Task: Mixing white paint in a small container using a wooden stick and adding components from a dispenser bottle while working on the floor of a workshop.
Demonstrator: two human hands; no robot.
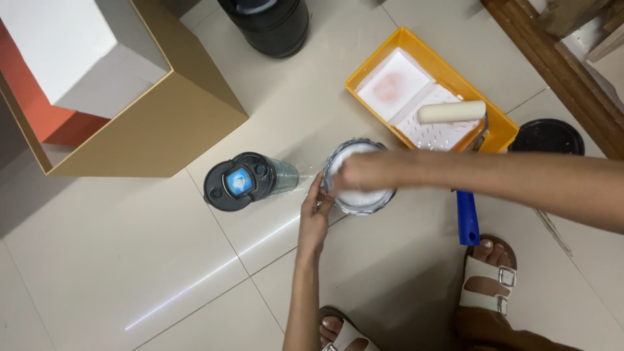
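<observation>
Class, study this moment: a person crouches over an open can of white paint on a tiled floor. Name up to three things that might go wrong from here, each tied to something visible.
1. The paint can stands open with the right hand over it; only the left hand steadies its side, so it might tip or drip onto the floor.
2. The bottle lies on its side beside the can and could roll into it.
3. The roller handle overhangs the tray near a sandalled foot; a kick may upset it.
</observation>
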